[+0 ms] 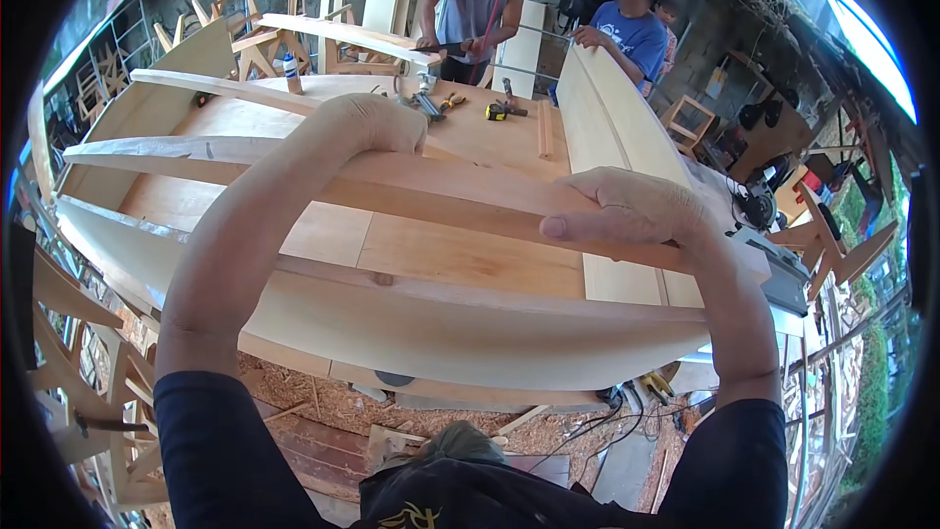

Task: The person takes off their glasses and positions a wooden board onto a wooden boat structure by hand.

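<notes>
A long wooden beam point(460, 191) runs across the view above a broad plywood surface point(460, 255). My left hand point(382, 125) is bent over the beam near the middle, its fingers mostly hidden behind the wrist. Farther right, my right hand point(627, 208) grips the beam, with the thumb along the near face and the fingers over the top. A curved wooden side panel point(470, 333) lies nearer to me, below the beam. Two more long pale strips reach to the left.
Behind the work, a person point(480, 10) holds a dark tool on a board, and another person point(627, 29) stands by a tall panel point(607, 118). A yellow tape measure point(506, 112) and pliers point(452, 101) lie on the plywood. Shavings and cables cover the floor.
</notes>
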Tool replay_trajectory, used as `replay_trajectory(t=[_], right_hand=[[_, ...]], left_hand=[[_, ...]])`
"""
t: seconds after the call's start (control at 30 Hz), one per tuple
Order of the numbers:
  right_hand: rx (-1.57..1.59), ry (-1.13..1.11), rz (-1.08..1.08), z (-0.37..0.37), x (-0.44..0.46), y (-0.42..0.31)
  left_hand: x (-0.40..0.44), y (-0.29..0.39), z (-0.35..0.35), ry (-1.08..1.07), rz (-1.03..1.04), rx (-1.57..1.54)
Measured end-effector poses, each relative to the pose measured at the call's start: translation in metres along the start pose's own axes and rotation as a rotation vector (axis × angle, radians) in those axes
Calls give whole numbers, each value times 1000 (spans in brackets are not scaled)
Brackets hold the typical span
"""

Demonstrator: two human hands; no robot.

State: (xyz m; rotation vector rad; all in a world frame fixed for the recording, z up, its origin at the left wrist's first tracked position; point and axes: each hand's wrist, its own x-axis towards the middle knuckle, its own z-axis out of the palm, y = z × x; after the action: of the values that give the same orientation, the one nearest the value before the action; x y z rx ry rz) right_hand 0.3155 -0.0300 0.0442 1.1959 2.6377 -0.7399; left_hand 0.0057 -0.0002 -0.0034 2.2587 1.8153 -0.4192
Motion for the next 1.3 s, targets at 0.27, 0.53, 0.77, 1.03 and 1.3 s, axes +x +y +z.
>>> replay_trajectory(t=[0.27,0.53,0.77,1.03,1.3], right_hand=[[115,-20,-29,5,5,4],[95,-24,-7,4,1,1],[103,28,-135,9,9,14],[108,-20,-65,6,10,13],[75,15,-90,9,12,18]], left_hand=[[22,-28,16,-25,34,-49],[17,-19,10,-99,-28,-46],[-1,-3,3,-76,-66,-62],[6,-11,8,-89,-45,-48],[7,-15,9,-93,-44,-53]])
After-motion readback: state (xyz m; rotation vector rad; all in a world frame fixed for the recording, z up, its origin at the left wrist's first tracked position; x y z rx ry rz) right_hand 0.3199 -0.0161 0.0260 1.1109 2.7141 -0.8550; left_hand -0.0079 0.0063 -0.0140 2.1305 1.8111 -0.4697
